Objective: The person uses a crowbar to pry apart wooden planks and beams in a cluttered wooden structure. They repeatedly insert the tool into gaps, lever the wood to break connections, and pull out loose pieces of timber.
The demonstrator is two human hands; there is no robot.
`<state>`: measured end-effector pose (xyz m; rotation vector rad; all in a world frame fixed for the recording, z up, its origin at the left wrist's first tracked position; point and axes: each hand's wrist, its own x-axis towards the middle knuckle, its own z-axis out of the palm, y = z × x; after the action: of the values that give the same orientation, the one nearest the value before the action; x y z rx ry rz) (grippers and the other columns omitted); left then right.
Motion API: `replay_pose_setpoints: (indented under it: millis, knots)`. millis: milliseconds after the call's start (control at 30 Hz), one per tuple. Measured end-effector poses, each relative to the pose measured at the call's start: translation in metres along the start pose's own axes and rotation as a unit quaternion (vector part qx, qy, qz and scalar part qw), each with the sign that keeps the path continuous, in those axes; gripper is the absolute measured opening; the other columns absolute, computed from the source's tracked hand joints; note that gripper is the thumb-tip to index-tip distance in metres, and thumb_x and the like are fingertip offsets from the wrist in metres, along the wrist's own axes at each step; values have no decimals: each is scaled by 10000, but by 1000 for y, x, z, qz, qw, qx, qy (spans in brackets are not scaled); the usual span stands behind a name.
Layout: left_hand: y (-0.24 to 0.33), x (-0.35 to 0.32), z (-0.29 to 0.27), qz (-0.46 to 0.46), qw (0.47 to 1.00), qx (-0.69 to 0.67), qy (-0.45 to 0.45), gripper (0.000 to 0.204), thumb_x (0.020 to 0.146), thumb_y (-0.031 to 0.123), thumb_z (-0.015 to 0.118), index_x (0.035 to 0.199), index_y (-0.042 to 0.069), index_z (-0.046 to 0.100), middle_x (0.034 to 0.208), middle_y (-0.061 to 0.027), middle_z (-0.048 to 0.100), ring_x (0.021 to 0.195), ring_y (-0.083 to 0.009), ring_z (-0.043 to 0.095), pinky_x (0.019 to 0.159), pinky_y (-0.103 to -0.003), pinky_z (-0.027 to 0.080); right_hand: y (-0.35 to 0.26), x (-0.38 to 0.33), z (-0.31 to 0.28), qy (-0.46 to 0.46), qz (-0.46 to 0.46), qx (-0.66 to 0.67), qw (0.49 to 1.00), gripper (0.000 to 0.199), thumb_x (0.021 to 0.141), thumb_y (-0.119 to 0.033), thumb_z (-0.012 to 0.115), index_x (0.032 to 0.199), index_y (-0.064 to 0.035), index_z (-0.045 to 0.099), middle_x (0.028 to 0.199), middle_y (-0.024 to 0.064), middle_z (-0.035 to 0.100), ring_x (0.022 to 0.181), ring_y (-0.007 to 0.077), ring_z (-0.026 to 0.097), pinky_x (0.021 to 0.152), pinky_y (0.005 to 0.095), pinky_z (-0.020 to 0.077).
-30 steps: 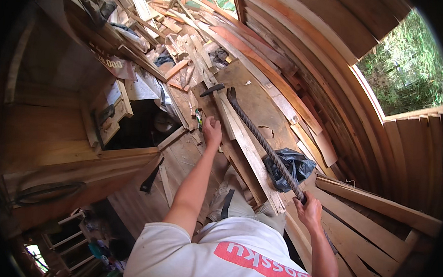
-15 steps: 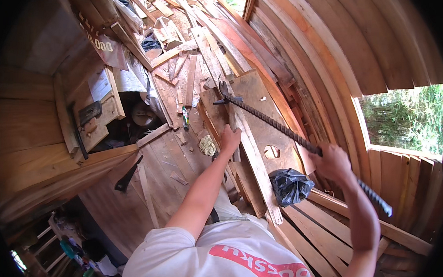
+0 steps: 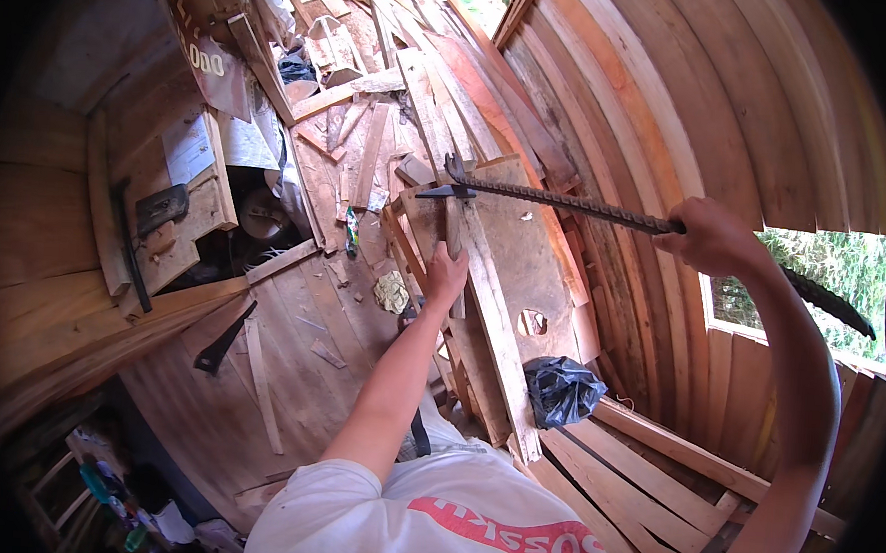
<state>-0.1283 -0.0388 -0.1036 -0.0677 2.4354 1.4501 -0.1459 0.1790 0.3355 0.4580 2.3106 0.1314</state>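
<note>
My right hand (image 3: 711, 235) is closed round a long ribbed steel pry bar (image 3: 577, 207), out at the right and raised. The bar's hooked end reaches left to a hammer's dark head (image 3: 445, 192); whether the two touch I cannot tell. My left hand (image 3: 448, 272) grips the hammer's wooden handle (image 3: 453, 229), head pointing away from me. Beneath the tools lie a long pale plank (image 3: 498, 324) and a brown plywood panel (image 3: 540, 247) with a hole in it.
A black plastic bag (image 3: 563, 391) sits beside the plank's near end. A handsaw (image 3: 223, 340) and a thin batten (image 3: 262, 387) lie on the floor at left. Wood scraps (image 3: 369, 153) litter the far floor. A curved plank wall (image 3: 662, 108) with a window opening (image 3: 823, 286) rises at right.
My right hand has risen and moved right, swinging the bar to a more level angle. The left hand keeps its grip on the hammer. The whole view has shifted slightly.
</note>
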Motion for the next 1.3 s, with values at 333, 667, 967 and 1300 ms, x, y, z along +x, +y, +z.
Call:
replay_pose_setpoints:
  millis: [333, 667, 967, 1300]
  knots:
    - [30, 30, 6, -30, 998, 41, 21, 379, 856, 357, 614, 931, -8, 546, 894, -308, 645, 892, -496, 613, 790, -554, 469, -5, -3, -7, 28, -11, -13, 999, 348, 889, -360, 662, 927, -14, 673, 921, 192, 640, 938, 344, 616, 798, 442, 465]
    - [45, 33, 16, -120, 992, 47, 15, 442, 928, 397, 549, 1052, -11, 432, 989, -320, 616, 956, -502, 592, 827, -562, 445, -7, -21, 25, 82, -31, -12, 996, 290, 916, -331, 614, 974, -48, 638, 888, 184, 654, 904, 366, 634, 796, 475, 481]
    - [-5, 42, 42, -1, 991, -83, 104, 357, 931, 305, 582, 1065, -4, 464, 1019, -258, 562, 959, -433, 545, 839, -493, 418, -44, -46, 48, 84, 2, -41, 996, 211, 939, -269, 575, 943, -61, 608, 751, 151, 672, 737, 352, 677, 668, 466, 512]
    - [-25, 52, 49, -5, 990, -99, 101, 331, 939, 261, 572, 1126, 5, 479, 1076, -195, 556, 997, -322, 543, 870, -412, 425, -68, -67, 99, 145, 28, 7, 989, 156, 937, -183, 541, 894, -36, 573, 768, 156, 679, 744, 320, 693, 646, 434, 523]
